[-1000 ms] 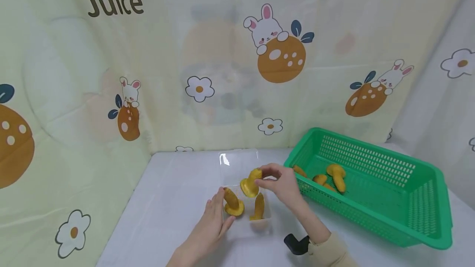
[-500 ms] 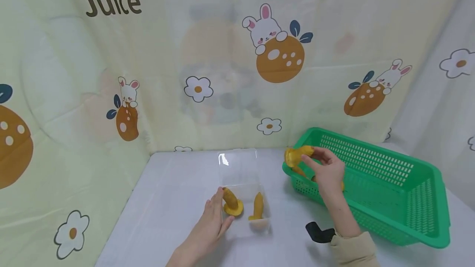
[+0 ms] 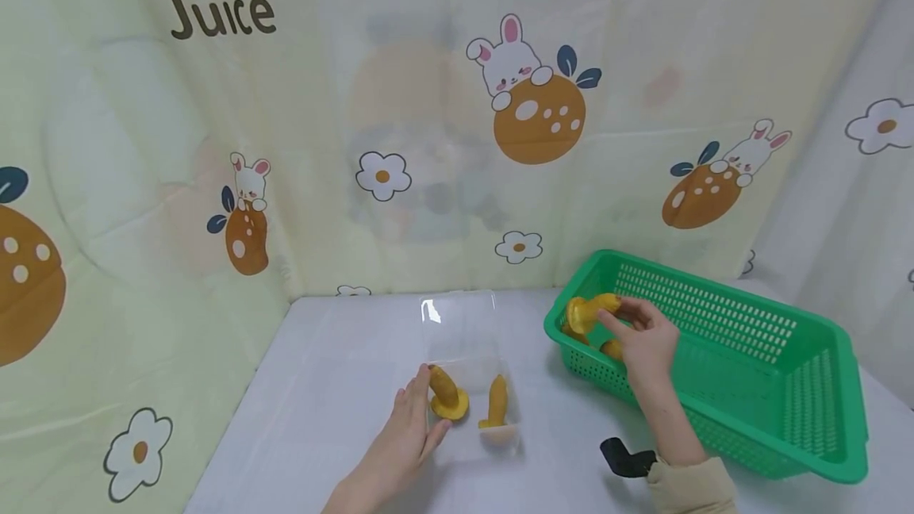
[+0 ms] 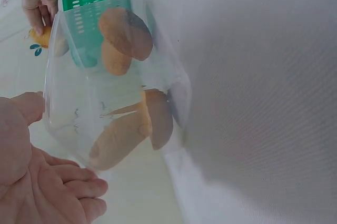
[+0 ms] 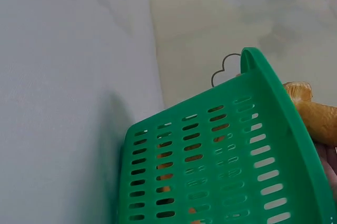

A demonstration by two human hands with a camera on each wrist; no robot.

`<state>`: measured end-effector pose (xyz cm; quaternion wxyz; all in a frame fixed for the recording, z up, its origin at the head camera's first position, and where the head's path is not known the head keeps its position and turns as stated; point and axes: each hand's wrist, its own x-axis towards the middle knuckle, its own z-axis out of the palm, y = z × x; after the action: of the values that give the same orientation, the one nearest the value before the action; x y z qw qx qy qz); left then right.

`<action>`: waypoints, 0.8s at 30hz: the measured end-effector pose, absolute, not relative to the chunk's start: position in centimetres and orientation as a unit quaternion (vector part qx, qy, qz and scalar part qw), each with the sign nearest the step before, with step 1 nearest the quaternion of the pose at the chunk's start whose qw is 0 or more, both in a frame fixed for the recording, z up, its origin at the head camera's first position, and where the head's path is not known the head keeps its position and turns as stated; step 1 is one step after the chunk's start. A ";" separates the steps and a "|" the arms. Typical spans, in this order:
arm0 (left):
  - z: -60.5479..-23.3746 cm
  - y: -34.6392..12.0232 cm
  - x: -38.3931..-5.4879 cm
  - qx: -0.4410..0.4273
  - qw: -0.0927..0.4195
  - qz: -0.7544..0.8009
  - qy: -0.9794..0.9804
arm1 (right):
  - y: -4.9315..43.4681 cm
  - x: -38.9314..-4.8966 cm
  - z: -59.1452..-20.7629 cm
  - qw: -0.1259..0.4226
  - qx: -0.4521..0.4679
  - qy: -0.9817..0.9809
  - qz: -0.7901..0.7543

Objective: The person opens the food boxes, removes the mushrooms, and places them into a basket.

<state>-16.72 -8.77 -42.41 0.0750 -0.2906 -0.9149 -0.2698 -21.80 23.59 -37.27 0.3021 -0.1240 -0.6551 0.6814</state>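
Head view: right hand pinches a yellow mushroom at the green basket, left hand rests loose at a clear box

The right hand [image 3: 651, 339] pinches a yellow mushroom [image 3: 589, 313] by its stem between thumb and fingers, at the left end of the green basket [image 3: 743, 367]. The mushroom lies nearly sideways, its flared, rounded cap toward the left. The right wrist view shows it past the basket's smooth, thick rim, above walls pierced with rows of rounded slots. Two more mushrooms show in the basket, a rounded one [image 3: 612, 350] and one partly hidden [image 3: 575, 335] beneath the held piece.

The left hand [image 3: 405, 427] holds nothing; its fingers lie fairly straight along the left side of the clear box [image 3: 474, 383], thumb set apart near the front corner. The box is thin, glossy, see-through plastic, its flat lid [image 3: 460, 324] folded back behind it and catching a white glint. Two mushrooms sit inside, well apart: the left mushroom [image 3: 446, 392] has a disc-like cap with the stem leaning up from it, the right mushroom [image 3: 498, 401] a tapered stem.

A matt white cover [image 3: 336, 363] spreads under everything. Behind hangs a softly creased cloth [image 3: 321, 101] printed with rabbits, speckled orange fruit and flowers. A puffy beige sleeve [image 3: 691, 486] ends at the right wrist, beside a bent black piece [image 3: 628, 460].
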 end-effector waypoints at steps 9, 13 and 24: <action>-42.5 -8.7 -16.8 -0.288 0.070 -0.264 -0.918 | 24.7 -22.6 -38.9 0.309 -0.117 -0.643 0.691; -42.6 -8.8 -16.8 -0.290 0.076 -0.263 -0.917 | 27.2 -25.4 -43.2 0.333 -0.054 -0.640 0.690; -42.5 -8.9 -16.9 -0.287 0.067 -0.268 -0.917 | 27.7 -25.7 -43.4 0.348 -0.024 -0.620 0.703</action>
<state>-16.87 -8.91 -42.50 0.0665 -0.2875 -0.9170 -0.2683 -25.68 27.69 -43.39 0.3476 -0.0241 -0.6198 0.7032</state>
